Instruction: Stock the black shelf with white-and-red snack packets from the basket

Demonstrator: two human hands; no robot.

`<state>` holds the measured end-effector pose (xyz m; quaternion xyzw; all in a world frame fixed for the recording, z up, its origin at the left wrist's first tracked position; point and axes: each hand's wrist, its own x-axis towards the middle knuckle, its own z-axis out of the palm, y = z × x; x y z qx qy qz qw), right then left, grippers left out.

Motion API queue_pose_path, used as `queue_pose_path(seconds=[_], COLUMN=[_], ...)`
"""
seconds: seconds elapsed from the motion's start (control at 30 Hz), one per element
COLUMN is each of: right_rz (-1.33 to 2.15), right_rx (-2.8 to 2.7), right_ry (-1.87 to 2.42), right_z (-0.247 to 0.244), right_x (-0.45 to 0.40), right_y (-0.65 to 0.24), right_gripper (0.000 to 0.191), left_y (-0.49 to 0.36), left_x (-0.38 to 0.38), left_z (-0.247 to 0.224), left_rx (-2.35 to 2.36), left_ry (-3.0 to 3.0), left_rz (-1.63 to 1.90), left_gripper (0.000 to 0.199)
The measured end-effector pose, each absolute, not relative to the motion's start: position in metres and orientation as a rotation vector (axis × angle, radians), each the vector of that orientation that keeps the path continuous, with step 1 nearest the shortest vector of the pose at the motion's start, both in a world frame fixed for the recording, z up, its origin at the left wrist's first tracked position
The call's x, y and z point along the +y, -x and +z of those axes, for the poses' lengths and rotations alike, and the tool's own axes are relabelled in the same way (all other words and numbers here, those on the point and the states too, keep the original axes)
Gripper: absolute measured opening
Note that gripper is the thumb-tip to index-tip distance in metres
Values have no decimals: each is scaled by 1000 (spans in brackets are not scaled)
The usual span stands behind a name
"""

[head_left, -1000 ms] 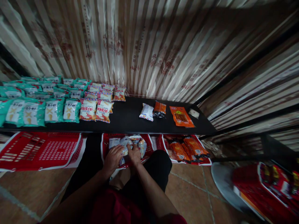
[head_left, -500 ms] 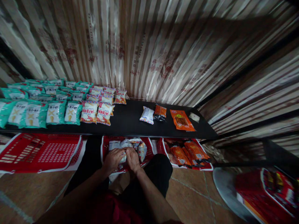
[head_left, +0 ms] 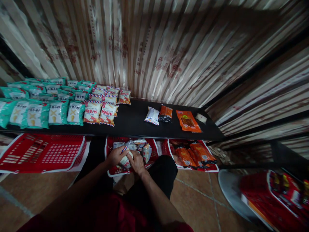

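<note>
Both my hands are over the middle red basket (head_left: 154, 149), closed around one white snack bag (head_left: 126, 160) with a striped edge. My left hand (head_left: 117, 156) grips its left side, and my right hand (head_left: 136, 162) has its fingers over the right side. More silvery bags (head_left: 146, 151) lie in the basket behind and beside my hands. On the black shelf (head_left: 131, 120) above, white and orange snack bags (head_left: 107, 112) stand in rows next to several teal bags (head_left: 58, 111).
A silver-white bag (head_left: 152, 115), an orange-black bag (head_left: 165, 113), a flat orange packet (head_left: 188, 121) and a small white item (head_left: 201, 118) lie on the shelf. Red baskets flank mine: left (head_left: 80, 154), right with orange bags (head_left: 184, 157). A grey round object (head_left: 227, 187) stands right.
My hands have shifted slightly apart, and the bag between them now shows more, its striped edge upward. The whole view has shifted slightly.
</note>
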<state>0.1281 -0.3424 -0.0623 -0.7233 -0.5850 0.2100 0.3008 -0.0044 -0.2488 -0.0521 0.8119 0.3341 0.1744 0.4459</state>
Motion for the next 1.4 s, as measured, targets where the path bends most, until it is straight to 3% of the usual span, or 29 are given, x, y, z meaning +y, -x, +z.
queue_pose_path(seconds=[0.43, 0.63, 1.0, 1.4], right_rz=[635, 621, 675, 743], right_rx=[-1138, -951, -727, -626], right_ry=[2063, 2182, 2160, 2092], right_z=[-59, -54, -46, -35], right_x=[-337, -330, -323, -317], right_y=[-127, -123, -120, -116], right_gripper=[45, 53, 69, 73], left_y=[11, 3, -12, -16], left_x=[-234, -248, -263, -267], left_z=[-59, -48, -45, -59], left_rx=[821, 913, 824, 802], left_ry=[-1528, -1040, -964, -978], left_rz=[394, 499, 654, 728], left_gripper=[42, 60, 51, 52])
